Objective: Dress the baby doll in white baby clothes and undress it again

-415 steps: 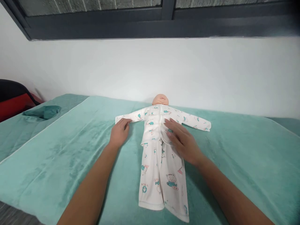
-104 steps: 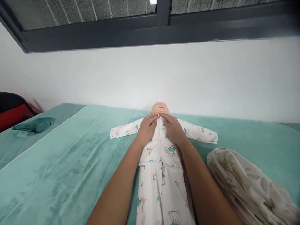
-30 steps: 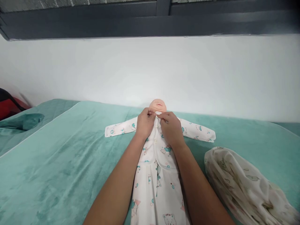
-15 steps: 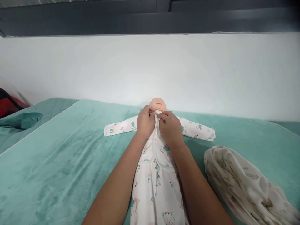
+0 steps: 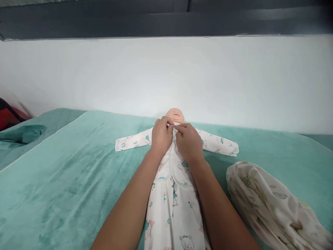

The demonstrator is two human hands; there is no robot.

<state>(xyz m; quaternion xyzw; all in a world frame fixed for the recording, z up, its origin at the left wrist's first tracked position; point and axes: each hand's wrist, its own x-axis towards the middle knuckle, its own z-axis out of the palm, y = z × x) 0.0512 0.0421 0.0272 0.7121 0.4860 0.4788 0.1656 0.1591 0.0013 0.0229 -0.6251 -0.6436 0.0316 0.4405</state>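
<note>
Below and all around the grip spreads a teal sheet (image 5: 78, 180). Right of the grip and nearer the camera sits a bundle (image 5: 270, 201) of pale, patterned cloth. Far left of it lies a dark green cloth (image 5: 26, 133), with something red and black (image 5: 9, 117) behind. Beyond the grip stands a white wall (image 5: 166, 73), a dark frame (image 5: 166, 26) above.

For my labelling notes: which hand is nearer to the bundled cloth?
Right. The right hand, on the shirt, is beyond and left of the bundled cloth; the left hand is farther left.
</note>
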